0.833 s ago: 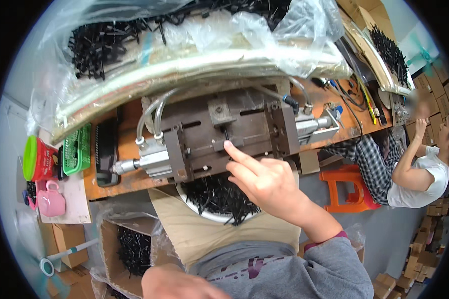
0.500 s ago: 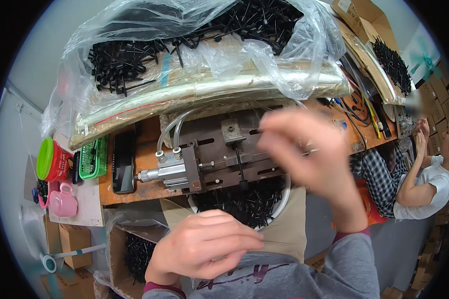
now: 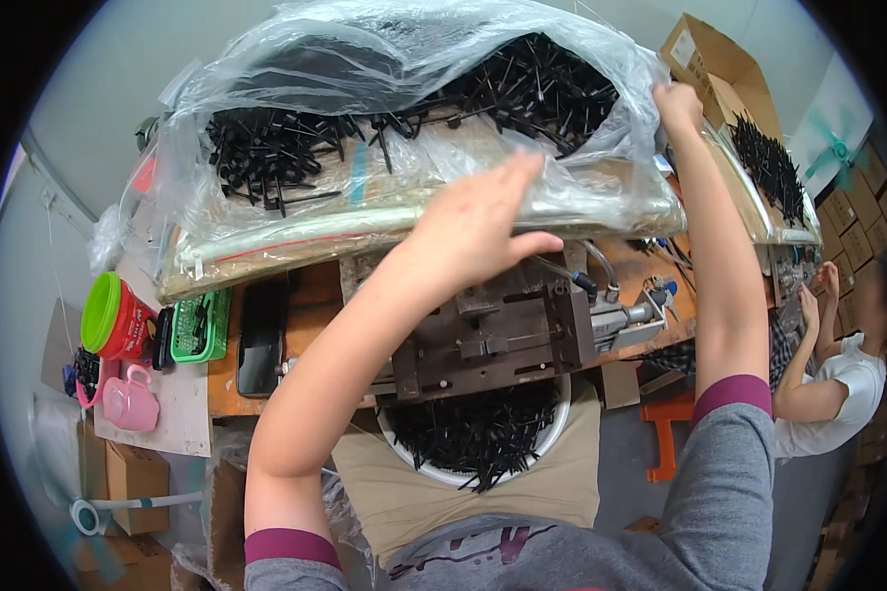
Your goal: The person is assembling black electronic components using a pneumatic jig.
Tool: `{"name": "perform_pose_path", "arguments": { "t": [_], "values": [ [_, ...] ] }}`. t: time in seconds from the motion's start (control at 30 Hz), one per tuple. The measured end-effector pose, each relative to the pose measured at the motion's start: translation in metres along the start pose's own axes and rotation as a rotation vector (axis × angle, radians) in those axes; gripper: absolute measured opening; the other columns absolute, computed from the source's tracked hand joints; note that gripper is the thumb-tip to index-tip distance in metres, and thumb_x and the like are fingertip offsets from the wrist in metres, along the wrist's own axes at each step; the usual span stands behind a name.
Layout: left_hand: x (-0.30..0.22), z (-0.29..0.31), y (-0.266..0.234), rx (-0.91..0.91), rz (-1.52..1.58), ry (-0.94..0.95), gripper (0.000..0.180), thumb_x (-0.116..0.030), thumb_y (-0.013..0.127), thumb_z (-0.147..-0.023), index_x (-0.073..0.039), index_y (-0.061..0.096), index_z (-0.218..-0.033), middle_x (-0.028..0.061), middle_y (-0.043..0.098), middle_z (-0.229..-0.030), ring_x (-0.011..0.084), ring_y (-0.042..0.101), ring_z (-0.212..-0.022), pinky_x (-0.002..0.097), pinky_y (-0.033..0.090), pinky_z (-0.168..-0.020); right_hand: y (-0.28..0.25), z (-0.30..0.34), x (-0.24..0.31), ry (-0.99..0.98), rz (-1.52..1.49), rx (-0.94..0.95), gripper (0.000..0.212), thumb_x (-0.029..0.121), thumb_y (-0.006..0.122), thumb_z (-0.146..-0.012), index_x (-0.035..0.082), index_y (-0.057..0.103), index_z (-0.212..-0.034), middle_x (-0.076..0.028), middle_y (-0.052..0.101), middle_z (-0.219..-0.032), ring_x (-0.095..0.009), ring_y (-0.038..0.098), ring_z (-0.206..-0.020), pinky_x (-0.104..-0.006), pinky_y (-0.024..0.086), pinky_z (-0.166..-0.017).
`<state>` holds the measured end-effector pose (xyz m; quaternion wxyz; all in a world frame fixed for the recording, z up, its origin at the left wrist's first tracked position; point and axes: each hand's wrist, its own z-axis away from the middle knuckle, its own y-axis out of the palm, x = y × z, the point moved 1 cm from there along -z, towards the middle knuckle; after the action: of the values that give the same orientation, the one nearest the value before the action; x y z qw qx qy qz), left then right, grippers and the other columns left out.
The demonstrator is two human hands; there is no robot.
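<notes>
My right hand (image 3: 678,106) is closed on the right edge of a clear plastic bag (image 3: 315,74) at the far side of the bench. Heaped in the bag's mouth are many black plastic pieces with thin stems (image 3: 532,89). My left hand (image 3: 478,222) reaches over the bench with its fingers stretched and thumb apart, near the bag's front edge, holding nothing I can see. Below it lies a dark metal fixture (image 3: 483,345) with a thin rod across it, partly behind my left forearm. A white-rimmed bowl (image 3: 562,419) of similar black pieces rests at my lap.
A dark phone (image 3: 260,355), a green basket (image 3: 215,330), a red tub with a lime rim (image 3: 118,320) and a pink cup (image 3: 130,402) are on the left. An air cylinder (image 3: 626,320) sits at the fixture's right end. Another person (image 3: 828,394) sits at the right.
My right hand has moved from above the fixture up to the bag's right edge and gripped it. My left hand has risen from near my lap toward the bag, its fingers now stretched.
</notes>
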<state>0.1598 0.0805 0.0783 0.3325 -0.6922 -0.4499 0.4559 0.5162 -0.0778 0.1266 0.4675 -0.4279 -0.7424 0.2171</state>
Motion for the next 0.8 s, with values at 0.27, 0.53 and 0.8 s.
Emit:
{"name": "perform_pose_path", "arguments": {
  "t": [0.27,0.53,0.8],
  "values": [
    [-0.019,-0.054,0.06,0.074,0.044,0.185,0.053,-0.033,0.05,-0.101,0.004,0.047,-0.14,0.0235,0.048,-0.146,0.0352,0.042,-0.14,0.0419,0.033,-0.117,-0.016,-0.118,0.181,-0.413,-0.574,0.058,0.011,0.005,0.054,-0.096,0.001,0.064,-0.098,-0.011,0.068,-0.084,-0.026,0.068,-0.074,-0.0358,0.056,-0.064],
    [-0.02,-0.137,0.101,0.26,0.224,0.228,0.038,-0.025,0.044,-0.1,-0.002,0.061,-0.126,0.022,0.062,-0.13,0.0351,0.058,-0.122,0.049,0.04,-0.107,-0.017,0.075,0.3,-0.721,-1.484,0.915,0.016,0.013,0.055,-0.099,0.004,0.064,-0.09,-0.008,0.064,-0.079,-0.021,0.063,-0.071,-0.0332,0.052,-0.063],
    [-0.035,-0.088,0.078,-0.091,-0.069,0.407,0.024,-0.027,0.065,-0.089,-0.006,0.07,-0.098,0.011,0.07,-0.091,0.031,0.068,-0.092,0.0448,0.049,-0.091,-0.03,0.039,0.17,-0.461,-1.267,0.807,0.021,0.019,0.049,-0.102,0.007,0.066,-0.101,-0.003,0.07,-0.084,-0.011,0.063,-0.07,-0.0265,0.05,-0.062]
  ]
}}
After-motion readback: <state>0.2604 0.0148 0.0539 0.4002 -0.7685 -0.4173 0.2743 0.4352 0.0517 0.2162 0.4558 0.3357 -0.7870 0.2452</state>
